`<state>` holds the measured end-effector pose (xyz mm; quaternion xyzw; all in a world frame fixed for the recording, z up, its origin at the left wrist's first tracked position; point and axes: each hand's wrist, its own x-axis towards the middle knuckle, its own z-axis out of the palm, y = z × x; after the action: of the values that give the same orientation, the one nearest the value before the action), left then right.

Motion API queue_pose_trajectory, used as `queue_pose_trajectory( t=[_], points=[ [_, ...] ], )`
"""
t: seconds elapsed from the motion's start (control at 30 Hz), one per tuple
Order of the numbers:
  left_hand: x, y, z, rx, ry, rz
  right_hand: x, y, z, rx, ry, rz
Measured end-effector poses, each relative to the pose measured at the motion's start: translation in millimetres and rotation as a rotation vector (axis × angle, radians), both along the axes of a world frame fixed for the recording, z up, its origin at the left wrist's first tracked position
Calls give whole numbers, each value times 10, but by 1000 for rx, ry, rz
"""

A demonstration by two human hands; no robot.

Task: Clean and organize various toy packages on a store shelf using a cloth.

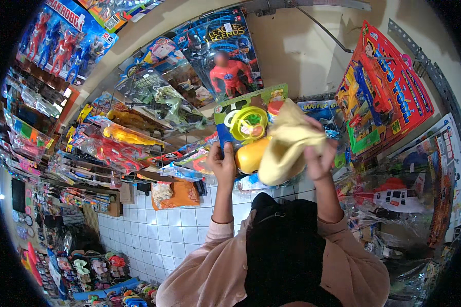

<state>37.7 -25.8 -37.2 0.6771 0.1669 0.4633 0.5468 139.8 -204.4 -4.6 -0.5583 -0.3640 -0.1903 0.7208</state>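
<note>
My left hand [222,161] grips the lower left edge of a carded toy pack [249,124], which holds a round yellow-green piece, a red piece and an orange-yellow piece. A pale yellow cloth [291,143] is bunched in my right hand [320,157], its fingers curled into the folds and slightly blurred. The cloth lies across the right side of the pack and hides part of it. Just behind the pack hangs a boxed red action figure [231,77].
Packed toys hang close on the left, among them a yellow figure [130,135]. On the right are a red carded tool set [386,92] and a bagged toy helicopter [394,197]. An orange cloth [182,194] and several sandals [100,267] are lower left, near the white tiled floor [143,225].
</note>
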Motion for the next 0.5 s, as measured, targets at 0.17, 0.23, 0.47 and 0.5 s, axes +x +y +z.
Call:
queue_pose_trajectory(
  t=[0.17,0.23,0.47,0.5],
  points=[
    [-73,128,-86,38,-50,17,296,-306,47,268,523,-296],
    [-116,146,-107,42,-50,15,369,-323,154,431,579,-326],
    [-176,36,-150,-4,-4,-96,486,-116,109,238,140,-690],
    [-161,5,-156,11,30,-132,406,6,179,180,69,-631]
  ],
)
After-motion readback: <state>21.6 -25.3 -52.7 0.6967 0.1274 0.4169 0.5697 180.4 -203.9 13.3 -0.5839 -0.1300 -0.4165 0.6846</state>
